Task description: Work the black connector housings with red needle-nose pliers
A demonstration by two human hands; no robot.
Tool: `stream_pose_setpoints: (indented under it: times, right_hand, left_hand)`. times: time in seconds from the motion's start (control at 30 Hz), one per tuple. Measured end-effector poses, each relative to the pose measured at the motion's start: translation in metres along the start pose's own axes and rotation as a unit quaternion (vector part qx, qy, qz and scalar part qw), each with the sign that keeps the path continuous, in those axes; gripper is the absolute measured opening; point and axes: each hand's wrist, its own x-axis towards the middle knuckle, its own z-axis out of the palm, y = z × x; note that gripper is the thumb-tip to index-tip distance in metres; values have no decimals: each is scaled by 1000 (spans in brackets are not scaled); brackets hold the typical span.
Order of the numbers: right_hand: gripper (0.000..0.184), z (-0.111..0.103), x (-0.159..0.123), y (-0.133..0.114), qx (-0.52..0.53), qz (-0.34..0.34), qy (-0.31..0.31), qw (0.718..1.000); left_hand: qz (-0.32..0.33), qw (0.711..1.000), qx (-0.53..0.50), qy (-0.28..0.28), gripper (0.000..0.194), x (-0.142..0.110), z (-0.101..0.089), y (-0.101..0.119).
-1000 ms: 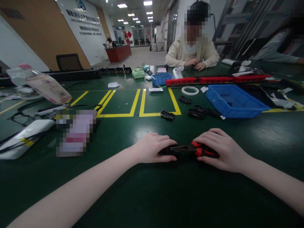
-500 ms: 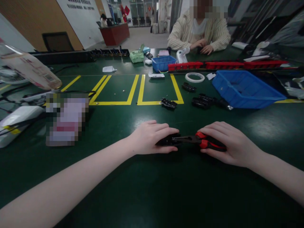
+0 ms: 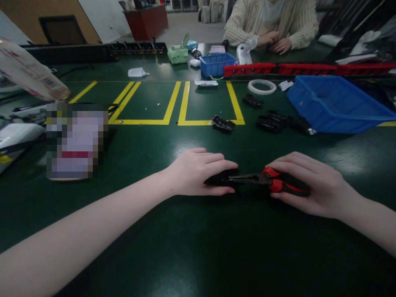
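Note:
My left hand is closed around a black plastic part, pressing it near the green tabletop; the fingers hide most of it. In my right hand are long-nose pliers with red and black handles. Their tips point left and meet the right end of the black part; whether they grip it I cannot tell. Beyond my hands, more black plastic parts lie on the table: one on the yellow tape line, a pair to its right, and another farther back.
A large blue bin stands at the right, with a white tape roll beside it. Red strips and a small blue basket lie farther back. A blurred phone-like object and a bottle are left. A person sits opposite.
The view has tilted down and shifted slightly. My right hand and the pliers sit a little farther right, while my left hand keeps its hold on the black part.

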Motion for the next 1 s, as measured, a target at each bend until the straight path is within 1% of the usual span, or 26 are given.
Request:
stream_pose_setpoints:
  times: [0.3, 0.7, 1.0]
  right_hand:
    - [35, 0, -2, 2, -8, 2, -19, 1000]
    - [36, -2, -3, 2, -6, 3, -16, 1000]
    - [36, -4, -4, 3, -16, 8, -31, 999]
  left_hand:
    - [-4, 1000, 9, -14, 39, 1, 1, -1]
    - [-15, 999, 4, -30, 40, -1, 4, -2]
    - [-10, 999, 2, -35, 40, 0, 1, -1]
